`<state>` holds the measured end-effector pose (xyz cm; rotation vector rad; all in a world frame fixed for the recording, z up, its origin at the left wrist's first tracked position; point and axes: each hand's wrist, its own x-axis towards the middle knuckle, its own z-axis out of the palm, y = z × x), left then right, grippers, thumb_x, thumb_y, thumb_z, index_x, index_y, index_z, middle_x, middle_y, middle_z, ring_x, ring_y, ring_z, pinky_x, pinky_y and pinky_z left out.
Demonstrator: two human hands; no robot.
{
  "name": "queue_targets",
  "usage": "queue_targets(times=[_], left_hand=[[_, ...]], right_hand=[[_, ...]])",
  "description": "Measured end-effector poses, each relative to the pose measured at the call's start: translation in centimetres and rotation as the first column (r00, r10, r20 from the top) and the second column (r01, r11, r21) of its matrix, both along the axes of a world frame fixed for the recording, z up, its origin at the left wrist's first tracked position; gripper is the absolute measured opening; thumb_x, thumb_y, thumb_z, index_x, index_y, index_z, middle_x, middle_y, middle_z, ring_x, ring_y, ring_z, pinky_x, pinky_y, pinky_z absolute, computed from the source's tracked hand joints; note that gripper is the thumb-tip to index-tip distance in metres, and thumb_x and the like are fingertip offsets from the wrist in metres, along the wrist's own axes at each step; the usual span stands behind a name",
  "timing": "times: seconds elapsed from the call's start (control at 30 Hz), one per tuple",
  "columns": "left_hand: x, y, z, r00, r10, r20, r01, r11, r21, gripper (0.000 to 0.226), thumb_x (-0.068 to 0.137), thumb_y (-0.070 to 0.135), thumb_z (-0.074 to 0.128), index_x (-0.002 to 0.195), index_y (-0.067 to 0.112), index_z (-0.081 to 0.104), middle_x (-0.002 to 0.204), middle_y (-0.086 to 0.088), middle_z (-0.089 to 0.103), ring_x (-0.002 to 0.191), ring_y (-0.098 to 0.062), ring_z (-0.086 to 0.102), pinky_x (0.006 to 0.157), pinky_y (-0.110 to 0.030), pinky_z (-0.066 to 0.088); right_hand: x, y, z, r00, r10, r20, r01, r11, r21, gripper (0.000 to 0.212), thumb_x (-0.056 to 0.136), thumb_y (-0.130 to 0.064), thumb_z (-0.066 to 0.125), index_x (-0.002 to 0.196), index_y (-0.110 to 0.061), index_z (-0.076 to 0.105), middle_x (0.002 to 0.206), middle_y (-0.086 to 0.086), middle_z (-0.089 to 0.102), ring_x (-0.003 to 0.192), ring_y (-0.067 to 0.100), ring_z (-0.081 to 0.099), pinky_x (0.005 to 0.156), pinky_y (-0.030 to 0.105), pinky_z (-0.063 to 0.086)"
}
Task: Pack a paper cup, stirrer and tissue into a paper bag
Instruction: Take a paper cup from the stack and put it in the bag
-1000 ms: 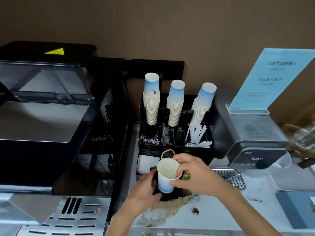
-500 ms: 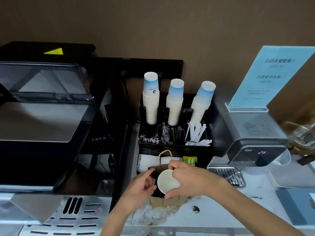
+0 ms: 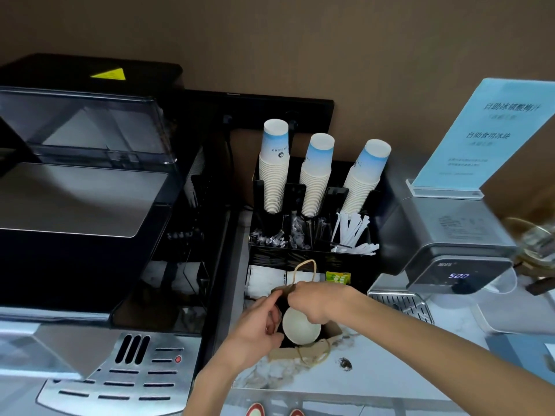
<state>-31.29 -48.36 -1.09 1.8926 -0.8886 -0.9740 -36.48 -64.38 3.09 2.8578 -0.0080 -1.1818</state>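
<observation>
A brown paper bag with twine handles stands open on the marble counter. A white paper cup sits upright inside its mouth. My right hand pinches the cup's far rim from above. My left hand pinches the bag's left edge and holds it apart. White wrapped stirrers stand in the black organiser behind the bag. White tissues lie in the organiser's lower front tray, just beyond my hands.
Three stacks of inverted paper cups rise at the organiser's back. A big black coffee machine fills the left. A grey dispenser with a blue sign and a drip grate stands right. A dark stain marks the counter.
My right hand has lowered the cup from above the bag down into its mouth. My left hand stayed on the bag's left edge.
</observation>
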Motion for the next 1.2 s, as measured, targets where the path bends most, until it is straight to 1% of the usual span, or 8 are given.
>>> queue_targets(times=[0.1, 0.2, 0.3, 0.53, 0.77, 0.9, 1.03, 1.2], left_hand=[[-0.2, 0.1, -0.2, 1.000, 0.007, -0.023, -0.007, 1.000, -0.002, 0.083, 0.080, -0.004, 0.067, 0.149, 0.026, 0.031, 0.094, 0.005, 0.048, 0.072, -0.006, 0.048, 0.072, -0.010, 0.045], [-0.4, 0.2, -0.5, 0.999, 0.008, -0.035, -0.008, 1.000, -0.005, 0.084, 0.080, -0.002, 0.069, 0.149, 0.028, 0.030, 0.096, 0.005, 0.049, 0.072, -0.006, 0.048, 0.071, -0.011, 0.045], [-0.5, 0.3, -0.9, 1.000, 0.008, -0.023, -0.009, 1.000, -0.022, 0.085, 0.080, 0.002, 0.070, 0.149, 0.031, 0.030, 0.095, 0.007, 0.050, 0.071, -0.005, 0.049, 0.070, -0.011, 0.045], [-0.5, 0.6, -1.5, 1.000, 0.001, -0.029, -0.001, 1.000, -0.008, 0.084, 0.080, 0.007, 0.070, 0.149, 0.032, 0.029, 0.096, 0.010, 0.051, 0.071, -0.001, 0.050, 0.070, -0.014, 0.046], [-0.4, 0.8, -1.6, 0.999, 0.014, -0.048, -0.015, 1.000, -0.022, 0.084, 0.080, 0.010, 0.071, 0.147, 0.039, 0.030, 0.098, 0.008, 0.052, 0.071, -0.001, 0.051, 0.069, -0.014, 0.046], [-0.3, 0.9, -1.3, 0.999, 0.010, -0.049, -0.011, 1.000, -0.019, 0.084, 0.080, 0.006, 0.069, 0.146, 0.040, 0.030, 0.097, 0.008, 0.052, 0.071, -0.002, 0.050, 0.071, -0.015, 0.048], [-0.4, 0.9, -1.0, 0.999, 0.009, -0.042, -0.010, 1.000, -0.010, 0.083, 0.081, 0.006, 0.070, 0.147, 0.036, 0.029, 0.096, 0.009, 0.050, 0.070, 0.000, 0.048, 0.069, -0.012, 0.046], [-0.3, 0.8, -0.7, 0.998, 0.018, -0.060, -0.018, 1.000, -0.004, 0.084, 0.081, 0.002, 0.069, 0.149, 0.030, 0.029, 0.097, 0.006, 0.050, 0.072, -0.005, 0.048, 0.068, -0.011, 0.045]], right_hand=[[0.2, 0.0, -1.4, 0.997, -0.001, -0.076, -0.001, 1.000, -0.018, 0.018, 0.091, 0.006, 0.051, 0.105, 0.001, 0.063, 0.098, 0.016, 0.060, 0.079, 0.026, 0.052, 0.053, 0.033, 0.041], [0.3, -0.2, -3.0, 0.990, -0.019, -0.141, 0.017, 1.000, -0.016, 0.019, 0.094, 0.002, 0.051, 0.109, 0.000, 0.062, 0.105, 0.016, 0.066, 0.087, 0.029, 0.061, 0.065, 0.036, 0.046], [0.5, -0.2, -4.3, 0.986, -0.053, -0.158, 0.052, 0.999, -0.009, 0.020, 0.095, -0.003, 0.051, 0.113, -0.002, 0.061, 0.113, 0.015, 0.067, 0.102, 0.031, 0.064, 0.079, 0.038, 0.050], [1.8, -0.3, -6.1, 0.958, -0.074, -0.277, 0.077, 0.997, 0.001, 0.034, 0.099, -0.015, 0.048, 0.130, -0.005, 0.056, 0.134, 0.012, 0.058, 0.122, 0.030, 0.055, 0.091, 0.039, 0.045], [2.7, -0.9, -7.1, 0.914, -0.099, -0.394, 0.096, 0.995, -0.029, 0.038, 0.097, -0.024, 0.051, 0.133, -0.011, 0.054, 0.136, 0.009, 0.056, 0.123, 0.030, 0.053, 0.087, 0.042, 0.044], [3.1, -1.3, -6.9, 0.910, -0.103, -0.402, 0.090, 0.995, -0.053, 0.038, 0.097, -0.024, 0.051, 0.133, -0.011, 0.055, 0.137, 0.008, 0.055, 0.124, 0.030, 0.052, 0.093, 0.045, 0.045], [2.7, -1.1, -6.8, 0.921, -0.073, -0.383, 0.053, 0.997, -0.062, 0.044, 0.097, -0.019, 0.050, 0.140, -0.013, 0.050, 0.145, 0.008, 0.051, 0.132, 0.029, 0.048, 0.102, 0.046, 0.045], [2.2, -0.3, -3.9, 0.965, -0.047, -0.258, 0.053, 0.999, 0.014, 0.039, 0.097, -0.013, 0.050, 0.135, -0.008, 0.053, 0.136, 0.011, 0.056, 0.121, 0.030, 0.056, 0.094, 0.040, 0.050]])
